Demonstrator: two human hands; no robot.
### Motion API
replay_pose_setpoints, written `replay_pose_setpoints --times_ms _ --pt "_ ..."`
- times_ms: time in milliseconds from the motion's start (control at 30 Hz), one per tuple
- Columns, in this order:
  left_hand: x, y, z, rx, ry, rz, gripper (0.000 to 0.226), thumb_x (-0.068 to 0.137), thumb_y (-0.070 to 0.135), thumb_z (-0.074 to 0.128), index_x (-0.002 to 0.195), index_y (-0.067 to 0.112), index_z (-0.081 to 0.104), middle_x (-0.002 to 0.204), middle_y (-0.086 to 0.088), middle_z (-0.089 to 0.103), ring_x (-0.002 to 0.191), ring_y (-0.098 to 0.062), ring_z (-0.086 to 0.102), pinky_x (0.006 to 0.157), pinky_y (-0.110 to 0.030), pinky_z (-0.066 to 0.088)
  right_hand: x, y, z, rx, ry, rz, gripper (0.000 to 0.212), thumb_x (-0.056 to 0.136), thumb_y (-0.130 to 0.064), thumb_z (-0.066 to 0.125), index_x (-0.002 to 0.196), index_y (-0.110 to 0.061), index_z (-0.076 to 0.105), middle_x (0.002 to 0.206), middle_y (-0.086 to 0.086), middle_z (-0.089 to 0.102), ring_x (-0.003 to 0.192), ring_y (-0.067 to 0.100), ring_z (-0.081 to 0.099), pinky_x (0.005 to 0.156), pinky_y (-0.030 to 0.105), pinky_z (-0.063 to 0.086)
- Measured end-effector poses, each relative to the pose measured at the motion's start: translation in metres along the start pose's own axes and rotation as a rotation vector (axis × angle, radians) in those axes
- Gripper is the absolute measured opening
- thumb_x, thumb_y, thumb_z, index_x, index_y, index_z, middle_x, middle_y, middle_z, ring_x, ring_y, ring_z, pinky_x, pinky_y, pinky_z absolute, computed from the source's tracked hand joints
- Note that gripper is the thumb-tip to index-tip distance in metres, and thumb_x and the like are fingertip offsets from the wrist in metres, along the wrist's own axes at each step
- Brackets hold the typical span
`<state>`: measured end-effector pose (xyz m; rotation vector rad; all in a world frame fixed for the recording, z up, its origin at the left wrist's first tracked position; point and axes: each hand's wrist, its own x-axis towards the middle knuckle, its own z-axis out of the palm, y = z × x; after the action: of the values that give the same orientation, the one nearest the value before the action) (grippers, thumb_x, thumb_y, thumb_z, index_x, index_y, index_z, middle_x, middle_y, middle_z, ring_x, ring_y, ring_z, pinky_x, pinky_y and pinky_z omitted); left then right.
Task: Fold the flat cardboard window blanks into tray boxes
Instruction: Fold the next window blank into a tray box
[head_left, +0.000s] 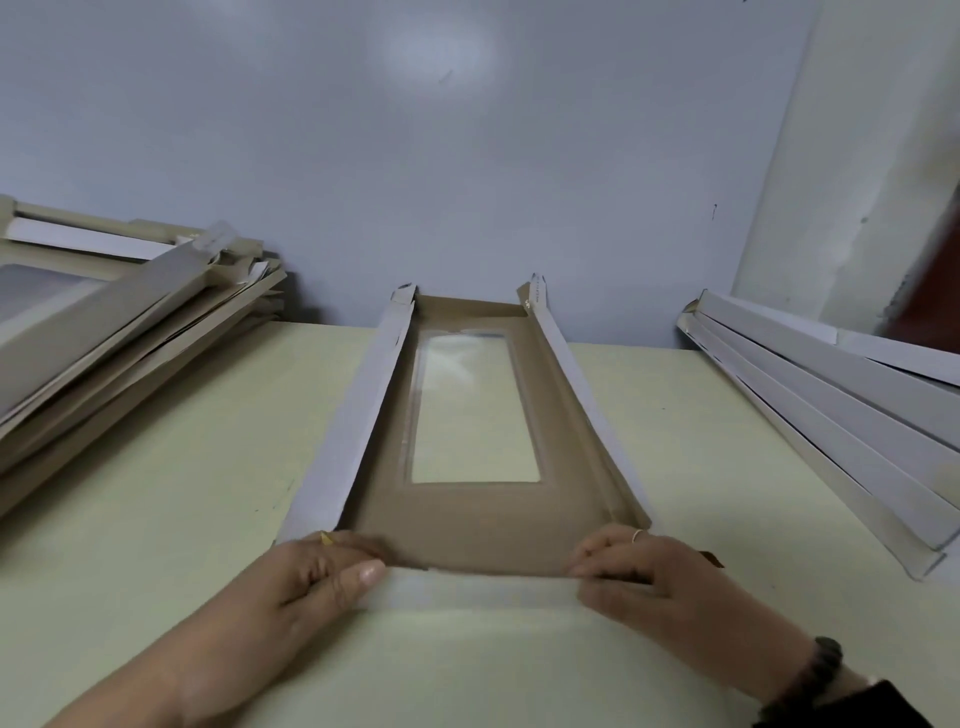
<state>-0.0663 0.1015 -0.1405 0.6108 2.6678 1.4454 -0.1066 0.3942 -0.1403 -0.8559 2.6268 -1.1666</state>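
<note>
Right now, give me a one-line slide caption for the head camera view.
Left hand and right hand pinch the near flap of a window blank, its long sides already raised.

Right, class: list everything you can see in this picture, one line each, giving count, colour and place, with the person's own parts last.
Window blank: one, brown inside, white outside, centre of table, long sides raised.
Clear window: one, transparent, in the blank's middle.
Near flap: one, white, between the hands.
Flat blanks pile: one, beige, left.
White stack: one, white-grey, right.
Table: one, pale green.
Wall: grey-blue, behind.
Left hand: pinches flap's left end.
Right hand: pinches right end; ring, dark wristband.
</note>
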Motion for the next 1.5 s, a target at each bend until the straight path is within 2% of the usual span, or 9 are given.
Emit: replay_pose_setpoints --times_ms 200,400,533,633,733,833,1100,1333,1500 --pt "0.001 -0.001 0.013 0.298 0.351 -0.037 0.022 0.091 0.03 0.05 0.088 0.046 0.064 0.079 0.024 0.061 0.079 0.008 0.055 0.069 -0.006 0.04 0.004 -0.003 0.02 -0.266 0.342 0.015 0.018 0.086 -0.025 0.062 0.104 -0.025 0.066 0.088 -0.022 0.056 0.09 -0.005 0.054 0.078 0.002 0.033" --pt "0.007 0.008 0.027 0.899 0.232 0.072 0.041 0.076 0.014 0.043 0.104 0.026 0.071 0.09 0.007 0.066 0.078 -0.015 0.066 0.075 -0.025 0.038 0.01 -0.015 0.032 -0.64 0.32 0.09 0.021 0.094 -0.034 0.045 0.114 -0.028 0.049 0.109 -0.01 0.054 0.102 0.009 0.053 0.066 0.023 0.037" --pt "0.012 0.009 0.044 0.878 0.033 0.136 0.056 0.098 0.029 0.018 0.097 0.024 0.074 0.105 0.005 0.07 0.095 -0.011 0.068 0.08 -0.022 0.05 0.014 -0.013 0.039 -0.793 0.276 -0.012 0.028 0.053 -0.019 0.085 0.073 -0.023 0.066 0.073 -0.008 0.062 0.066 0.015 0.061 0.059 0.023 0.046" --pt "0.015 0.012 0.05 0.917 -0.053 0.014 0.074 0.098 0.042 -0.003 0.103 0.034 0.071 0.114 0.016 0.065 0.103 -0.001 0.063 0.078 -0.014 0.051 0.016 -0.018 0.047 -0.751 0.192 -0.165 0.021 0.065 -0.032 0.069 0.085 -0.027 0.073 0.087 -0.012 0.069 0.077 0.009 0.065 0.068 0.018 0.051" --pt "0.019 0.009 0.048 0.84 -0.071 0.015 0.062 0.091 0.06 0.003 0.141 0.037 0.031 0.149 0.022 0.013 0.139 0.003 0.016 0.111 -0.015 0.015 0.021 -0.013 0.047 -0.542 0.062 -0.151 0.045 0.091 -0.043 0.042 0.134 -0.029 0.047 0.143 -0.015 0.039 0.128 -0.004 0.035 0.105 0.013 0.028" --pt "0.017 -0.001 0.046 0.743 -0.094 -0.038 0.053 0.095 0.055 0.025 0.143 0.046 0.005 0.142 0.031 -0.018 0.134 0.008 -0.018 0.108 -0.014 -0.011 0.018 -0.001 0.04 -0.453 0.01 -0.128 0.055 0.091 -0.05 0.044 0.142 -0.038 0.026 0.149 -0.026 0.016 0.134 -0.011 0.01 0.11 0.012 0.008" --pt "0.011 -0.008 0.028 0.581 -0.014 -0.126 0.05 0.092 0.048 0.044 0.14 0.041 0.029 0.139 0.035 0.007 0.128 0.019 -0.002 0.096 0.003 -0.003 0.01 0.004 0.023 -0.37 0.079 -0.061 0.051 0.078 -0.048 0.066 0.126 -0.04 0.049 0.12 -0.04 0.03 0.108 -0.031 0.02 0.09 -0.008 0.01" --pt "0.008 -0.003 0.022 0.622 0.119 -0.045 0.098 0.063 0.085 -0.011 0.111 0.04 0.062 0.1 0.025 0.041 0.096 0.009 0.039 0.084 -0.011 0.032 0.006 -0.001 0.018 -0.468 0.212 -0.043 0.032 0.088 -0.048 0.051 0.106 -0.028 0.067 0.09 -0.02 0.047 0.095 -0.001 0.047 0.085 0.022 0.038" --pt "0.017 0.008 0.028 0.949 0.255 0.06 0.031 0.088 0.031 0.04 0.078 0.027 0.069 0.062 0.012 0.054 0.056 -0.011 0.056 0.066 -0.028 0.032 0.015 -0.009 0.023 -0.692 0.308 -0.032 0.029 0.097 -0.039 0.04 0.097 -0.028 0.066 0.087 -0.013 0.06 0.09 0.01 0.057 0.069 0.026 0.042"
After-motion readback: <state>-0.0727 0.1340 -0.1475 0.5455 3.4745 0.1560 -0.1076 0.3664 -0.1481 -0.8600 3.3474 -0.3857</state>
